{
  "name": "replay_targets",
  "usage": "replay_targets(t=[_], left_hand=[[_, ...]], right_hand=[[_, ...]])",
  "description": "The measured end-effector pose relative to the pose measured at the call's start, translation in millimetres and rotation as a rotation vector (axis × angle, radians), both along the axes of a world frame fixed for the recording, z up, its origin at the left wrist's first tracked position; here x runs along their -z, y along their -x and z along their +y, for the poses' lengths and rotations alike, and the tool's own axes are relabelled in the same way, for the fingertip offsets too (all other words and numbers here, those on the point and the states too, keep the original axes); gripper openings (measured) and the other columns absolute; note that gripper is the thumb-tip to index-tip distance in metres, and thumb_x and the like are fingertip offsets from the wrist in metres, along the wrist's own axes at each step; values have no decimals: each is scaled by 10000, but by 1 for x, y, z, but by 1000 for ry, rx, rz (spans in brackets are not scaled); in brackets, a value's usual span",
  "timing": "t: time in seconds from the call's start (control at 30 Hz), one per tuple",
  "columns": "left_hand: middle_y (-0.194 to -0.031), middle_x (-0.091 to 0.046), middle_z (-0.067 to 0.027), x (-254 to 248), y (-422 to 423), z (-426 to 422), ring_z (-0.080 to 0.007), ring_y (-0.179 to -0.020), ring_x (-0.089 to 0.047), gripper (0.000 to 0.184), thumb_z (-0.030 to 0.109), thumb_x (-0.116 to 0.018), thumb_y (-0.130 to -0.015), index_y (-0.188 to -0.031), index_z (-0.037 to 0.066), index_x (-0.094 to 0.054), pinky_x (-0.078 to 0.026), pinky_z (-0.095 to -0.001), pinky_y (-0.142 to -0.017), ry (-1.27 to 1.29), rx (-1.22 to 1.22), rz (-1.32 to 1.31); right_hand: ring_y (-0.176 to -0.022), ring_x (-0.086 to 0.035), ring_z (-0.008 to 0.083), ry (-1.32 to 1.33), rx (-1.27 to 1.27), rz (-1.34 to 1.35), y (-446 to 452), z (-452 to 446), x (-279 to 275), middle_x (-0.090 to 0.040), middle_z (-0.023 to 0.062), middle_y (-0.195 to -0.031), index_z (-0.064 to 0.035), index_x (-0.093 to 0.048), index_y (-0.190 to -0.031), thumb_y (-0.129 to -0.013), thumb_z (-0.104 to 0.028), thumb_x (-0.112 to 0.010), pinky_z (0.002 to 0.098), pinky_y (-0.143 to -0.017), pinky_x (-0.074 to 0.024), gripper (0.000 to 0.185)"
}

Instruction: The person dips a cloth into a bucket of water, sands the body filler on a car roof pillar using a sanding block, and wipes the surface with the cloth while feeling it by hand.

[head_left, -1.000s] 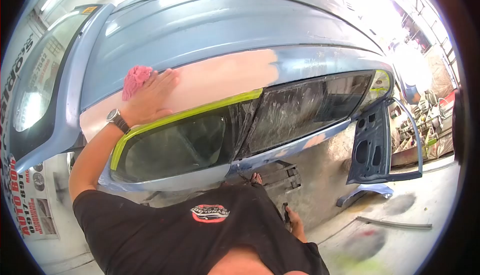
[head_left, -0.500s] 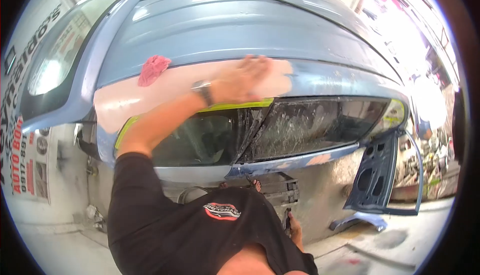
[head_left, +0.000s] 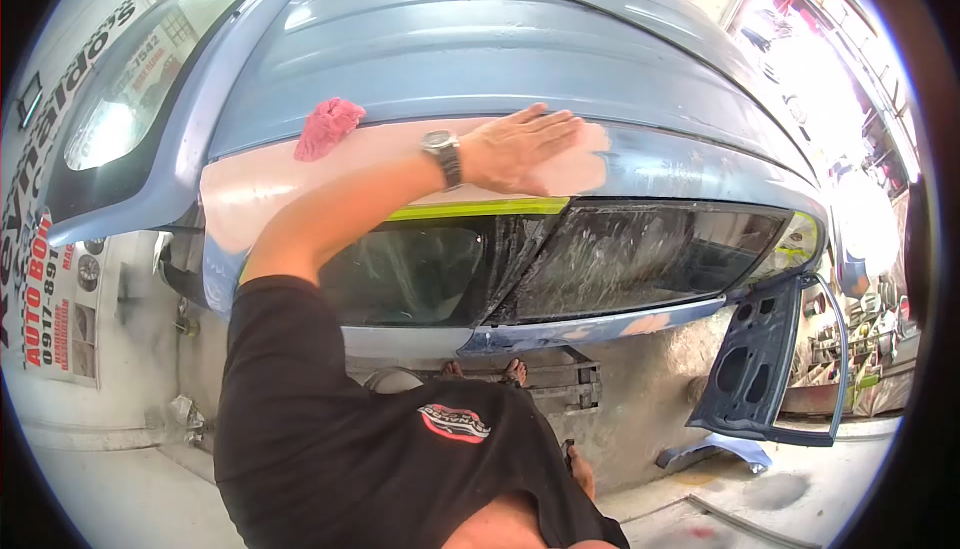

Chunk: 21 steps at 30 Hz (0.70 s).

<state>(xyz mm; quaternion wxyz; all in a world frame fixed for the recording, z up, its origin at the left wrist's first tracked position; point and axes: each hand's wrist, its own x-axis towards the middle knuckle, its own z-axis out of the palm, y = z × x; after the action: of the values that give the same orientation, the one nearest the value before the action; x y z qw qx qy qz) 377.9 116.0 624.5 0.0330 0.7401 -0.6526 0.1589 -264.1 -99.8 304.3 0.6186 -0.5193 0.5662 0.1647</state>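
Observation:
My left hand [head_left: 520, 152], a watch [head_left: 441, 157] on its wrist, lies flat with fingers spread on the pinkish filler patch [head_left: 262, 189] along the car's roof edge. A crumpled pink cloth [head_left: 329, 129] rests on the roof edge, left of that hand. Low beside my body, my right hand [head_left: 582, 473] is mostly hidden by my shirt. Its fingers close round a small dark object [head_left: 570, 452] whose kind I cannot make out. Yellow-green masking tape [head_left: 480, 209] borders the top of the side window, just below my left hand.
The blue car [head_left: 420, 59] spans the view, its dusty rear side window [head_left: 640, 254] on the right. A detached door [head_left: 755, 364] leans at the right, near a blue panel piece [head_left: 720, 452] on the floor. A printed banner [head_left: 65, 299] hangs at left.
My left hand has slid slightly right along the filler patch, and its fingers are more spread. The whole view has shifted a little. My right hand stays low at my side.

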Motion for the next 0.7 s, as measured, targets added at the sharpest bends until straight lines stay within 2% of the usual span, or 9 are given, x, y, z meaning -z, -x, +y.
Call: replay_targets(t=[0.07,0.13,0.2,0.3,0.4,0.5,0.6,0.7], left_hand=[[-1739,-177,-190,-4,3,39,-323,-1617,-165,975,581,-587,-983,-1663,15,-176,-141,-518,-1309,-5,-28,17],[-1739,-182,-184,-6,6,79,-324,-1615,-173,960,572,-572,-996,-1666,15,-168,-147,-524,-1307,-27,-79,7],[-1737,-189,-182,-7,8,118,-328,-1612,-183,942,565,-560,-1003,-1662,11,-178,-162,-526,-1304,-39,-114,-5],[-1731,-205,-185,-16,17,170,-335,-1606,-202,931,561,-553,-1005,-1657,2,-195,-184,-525,-1299,-72,-178,-16],[-1719,-234,-193,-13,24,212,-351,-1595,-225,913,551,-550,-1007,-1646,-12,-221,-203,-511,-1295,-46,-216,-26],[-1716,-240,-195,-5,28,242,-355,-1593,-229,889,525,-558,-1011,-1641,-13,-238,-204,-498,-1297,18,-231,17],[-1700,-268,-198,-2,39,258,-360,-1580,-251,851,442,-623,-997,-1627,-13,-276,-225,-486,-1290,72,-266,37],[-1633,-373,-198,2,51,269,-380,-1513,-356,794,348,-698,-965,-1588,-7,-357,-297,-482,-1250,161,-288,55]], right_hand=[[-821,-643,226,51,-43,58,-23,22,-47,-696,49,-953,-63,-725,-1130,-981,-530,-662,367,-691,-484,495],[-802,-643,230,71,-124,128,-26,32,-52,-698,47,-942,-68,-727,-1128,-979,-564,-656,366,-683,-480,523],[-831,-659,247,45,-179,202,-24,22,-26,-714,65,-981,-53,-721,-1167,-978,-592,-647,384,-714,-494,576],[-921,-684,269,-53,-50,268,-3,-4,69,-734,110,-1068,-14,-702,-1240,-975,-626,-636,409,-797,-521,670],[-756,-717,265,-106,109,83,22,-46,168,-770,133,-963,6,-752,-1124,-974,-536,-691,459,-709,-565,566],[-778,-710,241,74,-4,114,-39,-25,71,-767,107,-961,-4,-751,-1133,-995,-489,-688,428,-720,-566,509],[-826,-712,220,121,-34,-60,-64,-39,51,-765,99,-1000,-14,-755,-1141,-1020,-451,-667,400,-747,-565,462],[-808,-643,155,290,-81,-197,-102,-55,15,-719,24,-985,7,-731,-1221,-1011,-415,-705,337,-747,-531,471]])
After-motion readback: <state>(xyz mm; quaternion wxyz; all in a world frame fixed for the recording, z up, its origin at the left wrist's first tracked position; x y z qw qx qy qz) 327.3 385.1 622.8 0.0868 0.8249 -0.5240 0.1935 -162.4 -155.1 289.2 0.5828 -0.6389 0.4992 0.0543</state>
